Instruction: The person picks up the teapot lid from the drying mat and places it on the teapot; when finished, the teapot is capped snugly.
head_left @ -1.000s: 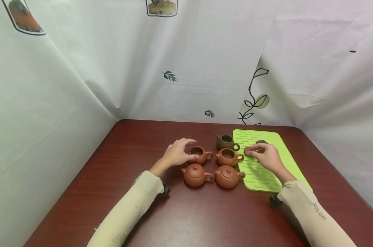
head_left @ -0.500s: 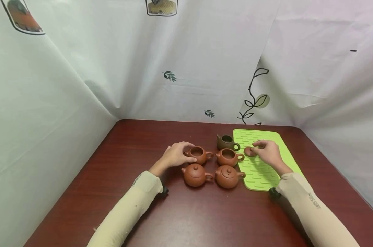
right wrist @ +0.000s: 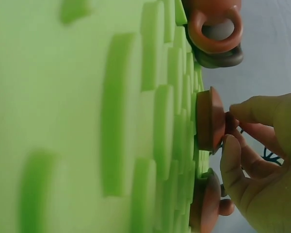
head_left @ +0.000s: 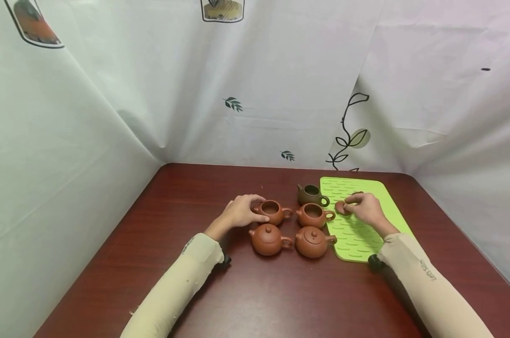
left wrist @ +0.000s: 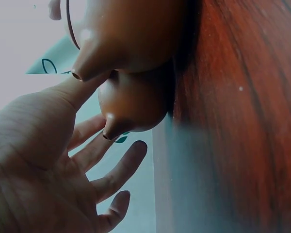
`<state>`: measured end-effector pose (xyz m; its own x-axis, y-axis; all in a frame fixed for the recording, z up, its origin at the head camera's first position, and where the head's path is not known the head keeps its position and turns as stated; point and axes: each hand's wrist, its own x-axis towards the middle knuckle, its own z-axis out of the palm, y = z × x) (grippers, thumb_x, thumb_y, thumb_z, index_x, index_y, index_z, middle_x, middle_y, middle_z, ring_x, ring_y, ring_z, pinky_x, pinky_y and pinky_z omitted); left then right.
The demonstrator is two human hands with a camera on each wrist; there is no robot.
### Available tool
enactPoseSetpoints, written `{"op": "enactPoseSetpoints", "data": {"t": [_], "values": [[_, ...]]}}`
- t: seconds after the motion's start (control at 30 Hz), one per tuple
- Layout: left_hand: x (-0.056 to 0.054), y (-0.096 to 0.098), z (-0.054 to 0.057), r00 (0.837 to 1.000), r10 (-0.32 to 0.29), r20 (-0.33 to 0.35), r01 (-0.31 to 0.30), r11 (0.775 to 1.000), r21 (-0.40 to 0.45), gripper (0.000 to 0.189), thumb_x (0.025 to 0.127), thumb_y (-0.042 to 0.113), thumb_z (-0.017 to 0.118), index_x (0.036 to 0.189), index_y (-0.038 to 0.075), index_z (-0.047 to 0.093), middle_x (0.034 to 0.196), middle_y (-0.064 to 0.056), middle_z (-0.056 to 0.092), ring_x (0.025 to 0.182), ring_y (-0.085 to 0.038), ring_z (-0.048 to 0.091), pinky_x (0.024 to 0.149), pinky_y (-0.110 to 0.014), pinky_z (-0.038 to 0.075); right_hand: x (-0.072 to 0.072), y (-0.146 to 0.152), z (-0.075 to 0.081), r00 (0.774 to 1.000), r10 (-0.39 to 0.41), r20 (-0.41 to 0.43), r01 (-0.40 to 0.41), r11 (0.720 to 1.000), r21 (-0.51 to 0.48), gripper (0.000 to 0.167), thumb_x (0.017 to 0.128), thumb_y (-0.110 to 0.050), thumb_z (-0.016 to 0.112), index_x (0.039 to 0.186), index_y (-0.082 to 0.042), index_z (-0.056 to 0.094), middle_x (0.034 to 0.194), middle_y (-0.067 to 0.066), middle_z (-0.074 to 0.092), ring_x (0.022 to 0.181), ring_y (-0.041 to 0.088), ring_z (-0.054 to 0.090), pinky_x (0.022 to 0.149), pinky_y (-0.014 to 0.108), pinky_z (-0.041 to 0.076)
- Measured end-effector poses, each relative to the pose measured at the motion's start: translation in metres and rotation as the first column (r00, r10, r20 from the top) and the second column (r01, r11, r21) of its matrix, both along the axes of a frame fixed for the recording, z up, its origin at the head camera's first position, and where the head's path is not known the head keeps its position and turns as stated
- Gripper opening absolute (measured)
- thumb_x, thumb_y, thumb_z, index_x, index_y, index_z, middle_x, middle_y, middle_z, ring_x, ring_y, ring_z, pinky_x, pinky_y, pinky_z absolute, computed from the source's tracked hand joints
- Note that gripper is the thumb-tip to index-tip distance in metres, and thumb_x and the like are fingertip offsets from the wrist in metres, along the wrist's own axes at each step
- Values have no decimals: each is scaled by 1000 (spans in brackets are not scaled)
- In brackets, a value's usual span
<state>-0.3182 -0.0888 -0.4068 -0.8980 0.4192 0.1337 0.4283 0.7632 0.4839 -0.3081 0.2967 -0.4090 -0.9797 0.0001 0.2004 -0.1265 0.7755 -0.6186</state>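
Note:
My left hand (head_left: pixel 240 211) holds a lidless reddish-brown teapot (head_left: pixel 271 213), thumb on its near side and fingers at its far side. In the left wrist view, that teapot (left wrist: pixel 136 102) sits behind a nearer teapot's spout, which partly covers the thumb; the other fingers are spread. Over the green mat, my right hand (head_left: pixel 368 209) pinches the knob of a reddish-brown lid (head_left: pixel 342 208) between thumb and fingers. The right wrist view shows this lid (right wrist: pixel 211 121) upright against the mat's ridges. Another brown lid (right wrist: pixel 206 206) lies close by, under the hand.
Two lidded teapots, left (head_left: pixel 266 240) and right (head_left: pixel 312 242), stand in the front row. A second lidless reddish teapot (head_left: pixel 312 216) and a dark lidless one (head_left: pixel 309 195) stand beside the ridged green mat (head_left: pixel 356 244). Cloth walls (head_left: pixel 255 131) border the dark red table (head_left: pixel 255 291).
My left hand has closed in around the lidless teapot. The right hand has shifted slightly right and its fingers have come to the lid's knob; the lid lies flat on the mat.

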Motion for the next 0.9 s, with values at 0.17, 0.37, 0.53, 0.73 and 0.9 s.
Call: {"op": "enactPoseSetpoints", "data": {"t": [0.17, 0.37, 0.53, 0.73, 0.9], "values": [[0, 1, 0, 1000, 7, 16, -7, 1000, 12, 59, 79, 48, 81, 131, 25, 64, 122, 2, 67, 112, -21, 62, 92, -48, 47, -2, 3, -1, 1000, 16, 5, -16, 1000, 7, 27, 89, -9, 72, 111, 8, 70, 111, 27, 68, 94, 37, 66, 63, 29, 50], [2, 1, 0, 999, 25, 34, -26, 999, 25, 59, 79, 48, 82, 131, 26, 64, 121, 2, 67, 112, -21, 61, 91, -48, 47, -4, 3, -3, 1000, 26, 4, -26, 1000, 12, 26, 88, -6, 73, 109, 8, 71, 105, 23, 71, 94, 37, 66, 64, 30, 50], [3, 0, -1, 999, 31, 44, -32, 999, 29, 59, 79, 49, 82, 130, 26, 64, 122, 2, 67, 114, -22, 61, 92, -48, 47, -3, 3, -4, 999, 33, -14, -32, 999, 22, 25, 89, -6, 72, 109, 9, 71, 105, 24, 70, 93, 38, 66, 63, 30, 50], [2, 0, 0, 999, 28, 42, -29, 999, 25, 59, 78, 49, 82, 130, 26, 64, 124, 3, 67, 114, -20, 61, 93, -47, 47, -2, 2, -3, 1000, 30, -8, -30, 999, 24, 25, 90, -9, 72, 108, 8, 71, 103, 23, 71, 92, 36, 66, 63, 31, 49], [3, 1, 2, 999, 23, 46, -24, 1000, 15, 60, 79, 49, 81, 131, 25, 64, 129, 2, 65, 116, -20, 60, 96, -48, 45, -2, 1, -3, 1000, 16, -12, -15, 1000, 25, 22, 90, -9, 72, 105, 7, 72, 99, 21, 72, 87, 33, 67, 61, 30, 49]]}}
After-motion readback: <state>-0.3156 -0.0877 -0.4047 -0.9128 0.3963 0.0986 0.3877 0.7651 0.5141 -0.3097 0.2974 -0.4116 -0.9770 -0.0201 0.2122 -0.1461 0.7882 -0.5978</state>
